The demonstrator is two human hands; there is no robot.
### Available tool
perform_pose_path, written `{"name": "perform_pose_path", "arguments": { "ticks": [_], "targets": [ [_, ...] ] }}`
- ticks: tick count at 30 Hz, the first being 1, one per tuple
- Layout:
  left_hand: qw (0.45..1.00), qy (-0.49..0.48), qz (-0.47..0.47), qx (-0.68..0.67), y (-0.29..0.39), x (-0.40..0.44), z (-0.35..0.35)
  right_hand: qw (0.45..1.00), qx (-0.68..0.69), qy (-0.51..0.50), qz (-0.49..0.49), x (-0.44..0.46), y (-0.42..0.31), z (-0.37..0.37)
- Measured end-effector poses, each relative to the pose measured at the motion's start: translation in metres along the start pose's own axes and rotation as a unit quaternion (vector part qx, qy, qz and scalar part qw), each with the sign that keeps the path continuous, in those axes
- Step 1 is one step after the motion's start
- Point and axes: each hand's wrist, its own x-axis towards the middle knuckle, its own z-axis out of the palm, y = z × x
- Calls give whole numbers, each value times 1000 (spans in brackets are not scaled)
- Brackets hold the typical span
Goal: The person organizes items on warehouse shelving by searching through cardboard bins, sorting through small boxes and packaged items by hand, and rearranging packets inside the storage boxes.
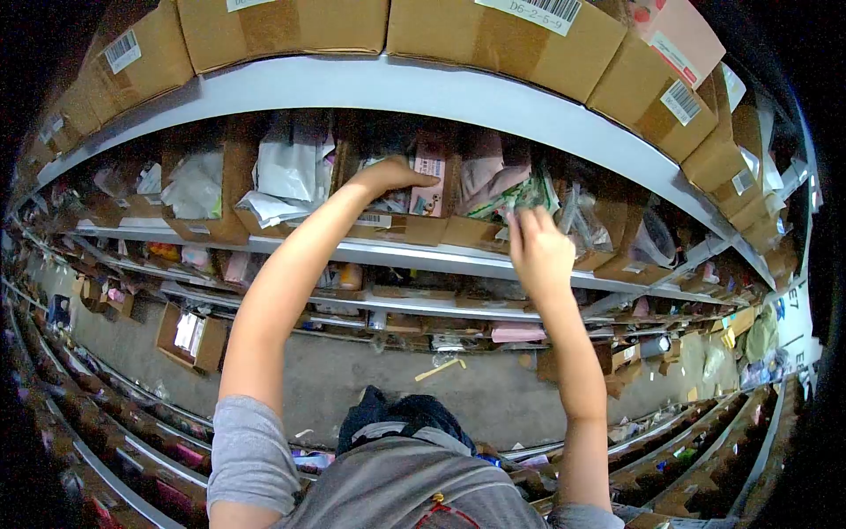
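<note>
My left hand [394,174] reaches into a cardboard bin on the shelf, its thumb stretched out to the right against a pink box [428,187]. Shadow in the bin partly hides the other fingers, and nothing shows held in them. In the neighbouring bin on the right, the fingers of my right hand [538,242] are closed at the edge of a green-and-white plastic packet [515,199]. Behind that packet lies a pale pink bag [493,166].
White and clear plastic bags [286,167] fill bins to the left. A white shelf beam [423,81] carrying labelled cardboard boxes [282,35] runs just above my hands. Lower shelves hold more goods. An open carton [210,344] stands on the grey floor, with a yellow strip [441,368] nearby.
</note>
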Motion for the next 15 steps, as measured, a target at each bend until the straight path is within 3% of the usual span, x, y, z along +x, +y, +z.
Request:
{"name": "perform_pose_path", "arguments": {
  "ticks": [2, 6, 8, 10, 12, 14, 15],
  "targets": [
    [997, -6, 35, -62, -11, 10, 2, 997, 55, 32, -37, -11, -7, 9],
    [998, 34, 48, 4, -9, 22, 10, 992, 102, 20, -71, -23, -22, 26],
    [998, 23, -26, -45, -9, 28, 16, 989, 127, 19, -74, -25, -29, 31],
    [995, 46, -8, -83, -18, 23, 12, 985, 151, 19, -76, -27, -34, 32],
    [994, -3, -47, -103, -9, 13, -1, 981, 183, 11, -64, -27, -37, 31],
    [989, -23, -25, -141, -10, 5, -13, 974, 224, 10, -35, -25, -36, 31],
    [964, -18, 43, -262, -16, 0, -19, 958, 287, 10, -4, -23, -34, 34]
  ]
}}
